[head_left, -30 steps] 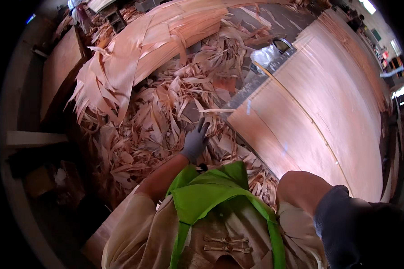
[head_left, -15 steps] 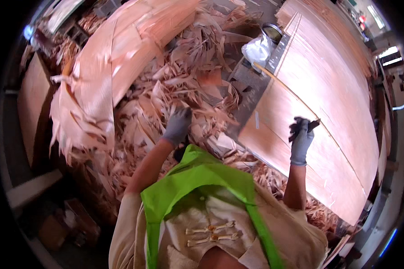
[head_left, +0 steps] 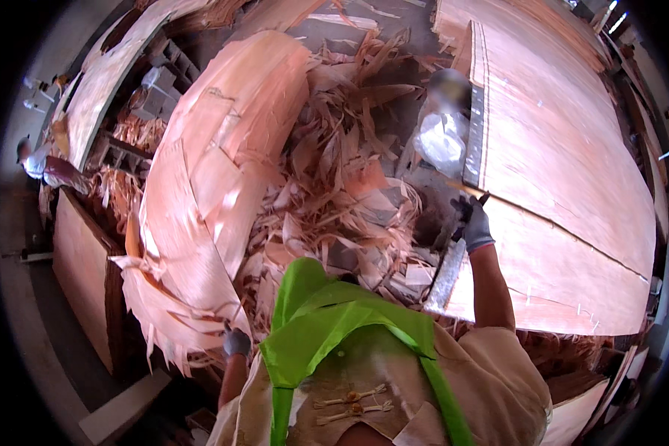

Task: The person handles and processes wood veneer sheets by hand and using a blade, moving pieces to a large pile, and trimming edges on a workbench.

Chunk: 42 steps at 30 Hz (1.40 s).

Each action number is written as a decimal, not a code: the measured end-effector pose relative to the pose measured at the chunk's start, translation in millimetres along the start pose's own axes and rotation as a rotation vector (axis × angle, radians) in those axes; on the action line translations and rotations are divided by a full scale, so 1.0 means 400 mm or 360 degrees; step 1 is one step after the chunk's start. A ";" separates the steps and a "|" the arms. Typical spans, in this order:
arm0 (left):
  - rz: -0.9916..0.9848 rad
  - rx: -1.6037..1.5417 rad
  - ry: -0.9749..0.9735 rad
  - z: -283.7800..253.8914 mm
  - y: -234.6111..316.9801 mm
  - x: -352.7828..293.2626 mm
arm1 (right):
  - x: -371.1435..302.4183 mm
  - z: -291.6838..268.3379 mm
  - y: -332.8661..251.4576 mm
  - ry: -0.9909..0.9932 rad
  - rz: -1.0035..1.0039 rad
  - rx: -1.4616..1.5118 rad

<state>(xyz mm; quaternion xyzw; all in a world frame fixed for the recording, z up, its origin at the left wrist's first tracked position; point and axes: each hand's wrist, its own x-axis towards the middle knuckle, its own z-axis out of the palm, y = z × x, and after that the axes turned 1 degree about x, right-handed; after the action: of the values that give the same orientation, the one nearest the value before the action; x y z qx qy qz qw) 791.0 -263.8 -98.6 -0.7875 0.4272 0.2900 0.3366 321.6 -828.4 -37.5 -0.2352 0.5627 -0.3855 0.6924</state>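
Note:
My left hand [head_left: 237, 342], in a grey glove, is at the near corner of a large curled stack of pinkish wood veneer [head_left: 193, 201]. One finger or thumb lies over the sheet's edge and the hand looks closed on it; the other fingers are hidden. My right hand [head_left: 477, 227], gloved with dark fingertips, is raised at the left side of a broad, flat veneer stack [head_left: 572, 163]. Its fingers are bent round a small dark flat tool, of which only a tip shows. Beside them a long thin wooden strip [head_left: 557, 223] lies across the stack.
Torn veneer scraps [head_left: 342, 215] pile up between the stacks. A white plastic bag [head_left: 442, 141] and a blurred round container [head_left: 450, 89] stand by the right stack's dark metal edge [head_left: 476, 134]. Boards [head_left: 85, 275] lean at the left. Another person [head_left: 48, 163] is at the far left.
My view has turned left. My left hand has moved from the scraps to the curled stack's near corner. My right hand has shifted from over the flat stack to its left side.

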 end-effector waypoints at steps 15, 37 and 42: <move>0.0819 -0.0879 0.1004 -0.929 0.164 0.740 | 0.118 0.110 0.005 0.0620 -0.0279 0.0642; 0.2470 -0.0900 0.0371 -2.297 1.453 1.070 | 0.110 0.164 -0.033 0.1557 -0.0139 0.0919; 0.2168 -0.1014 0.0451 -2.566 1.779 1.208 | 0.155 0.185 -0.051 0.1865 -0.0082 0.0632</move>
<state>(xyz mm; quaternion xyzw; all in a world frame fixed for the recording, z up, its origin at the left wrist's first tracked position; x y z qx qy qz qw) 572.4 -1583.8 -38.0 -0.4388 0.7533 0.4389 -0.2178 391.5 -897.9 -40.0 0.1355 0.7610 -0.5646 0.2894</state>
